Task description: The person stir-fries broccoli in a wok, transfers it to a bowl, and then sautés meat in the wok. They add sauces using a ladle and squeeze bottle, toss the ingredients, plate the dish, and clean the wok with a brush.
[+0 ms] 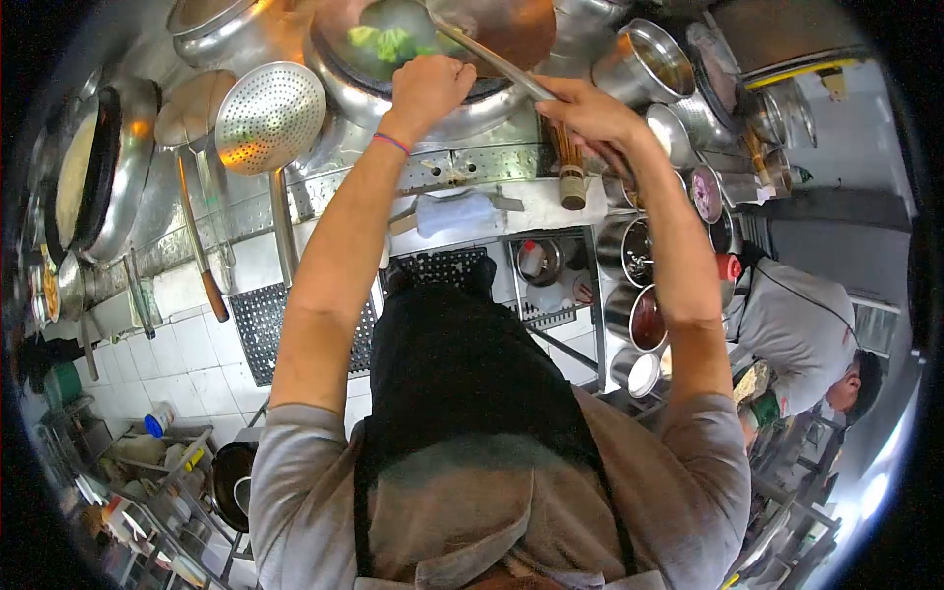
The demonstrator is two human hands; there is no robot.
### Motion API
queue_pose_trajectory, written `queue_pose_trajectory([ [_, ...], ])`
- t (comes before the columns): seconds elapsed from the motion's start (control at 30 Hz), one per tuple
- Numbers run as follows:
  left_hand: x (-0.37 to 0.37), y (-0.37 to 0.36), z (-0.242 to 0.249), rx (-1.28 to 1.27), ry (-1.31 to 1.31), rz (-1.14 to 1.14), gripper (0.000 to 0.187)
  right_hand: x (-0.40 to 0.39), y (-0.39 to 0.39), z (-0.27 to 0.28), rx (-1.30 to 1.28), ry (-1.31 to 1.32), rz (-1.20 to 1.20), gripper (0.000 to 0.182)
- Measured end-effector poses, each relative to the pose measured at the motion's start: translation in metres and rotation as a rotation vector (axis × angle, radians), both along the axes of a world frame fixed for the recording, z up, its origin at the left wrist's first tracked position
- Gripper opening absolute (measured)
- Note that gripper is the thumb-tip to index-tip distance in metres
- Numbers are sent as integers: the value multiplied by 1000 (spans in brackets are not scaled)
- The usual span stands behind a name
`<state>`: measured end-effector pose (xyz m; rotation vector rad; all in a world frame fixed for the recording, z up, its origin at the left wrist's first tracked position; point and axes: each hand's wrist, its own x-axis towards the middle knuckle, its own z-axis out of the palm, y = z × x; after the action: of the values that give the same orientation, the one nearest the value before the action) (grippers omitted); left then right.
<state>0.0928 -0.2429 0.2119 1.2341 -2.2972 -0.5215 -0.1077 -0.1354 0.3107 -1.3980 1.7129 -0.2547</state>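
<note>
At the top of the head view, a large wok (462, 106) holds green vegetables (383, 43) in its far left part, with steam over them. My left hand (430, 90) is a closed fist at the wok's near rim; what its fingers hold, if anything, is hidden. A red and blue band circles that wrist. Over the wok's right side, my right hand (595, 113) is wrapped round the long metal handle of a cooking utensil (497, 63). The handle slants up and left into the wok, and its head cannot be made out. A bamboo brush (570, 182) lies just below my right hand.
A perforated skimmer (271, 116) and a ladle (187, 108) rest left of the wok. Another wok (128, 167) stands farther left. Several metal pots (626, 313) line the right side. A co-worker (796, 329) bends at the right. A folded cloth (457, 213) lies at the stove's front.
</note>
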Motion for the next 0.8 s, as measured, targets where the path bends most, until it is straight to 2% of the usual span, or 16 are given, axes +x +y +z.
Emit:
queue_pose_trajectory([
  [0.03, -1, -1, 0, -6, -1, -6, 38, -19, 7, -7, -6, -1, -6, 49],
  [0.1, -1, -3, -1, -7, -28, 9, 40, -42, 15, -27, -548, 315, 225, 49],
  [0.13, -2, -1, -3, -15, -33, 4, 40, -43, 11, -29, -556, 312, 217, 49],
  [0.2, -7, 10, -4, -89, 32, 51, 42, -31, 2, -32, -390, 531, 97, 50],
  [0.27, -5, 38, 17, -132, 4, 32, 41, -7, -11, -28, -363, 526, 69, 44],
  [0.4, 5, 73, 30, -121, -14, 43, 38, 5, -2, -38, -476, 395, 20, 47],
  [0.47, -5, 63, 19, -167, -10, 79, 37, 2, 18, -14, -331, 262, 117, 50],
  [0.53, -12, 40, 8, -232, -4, 136, 37, -23, 40, -13, -415, 359, 245, 49],
  [0.63, -13, 26, 0, -249, 70, 95, 35, -26, 77, 31, -292, 584, 152, 51],
  [0.7, -11, 27, 8, -258, -122, 36, 35, -24, 94, 35, -325, 746, 105, 52],
  [0.8, 5, 83, 43, -181, 33, -17, 34, -31, 111, 26, -419, 787, 55, 51],
])
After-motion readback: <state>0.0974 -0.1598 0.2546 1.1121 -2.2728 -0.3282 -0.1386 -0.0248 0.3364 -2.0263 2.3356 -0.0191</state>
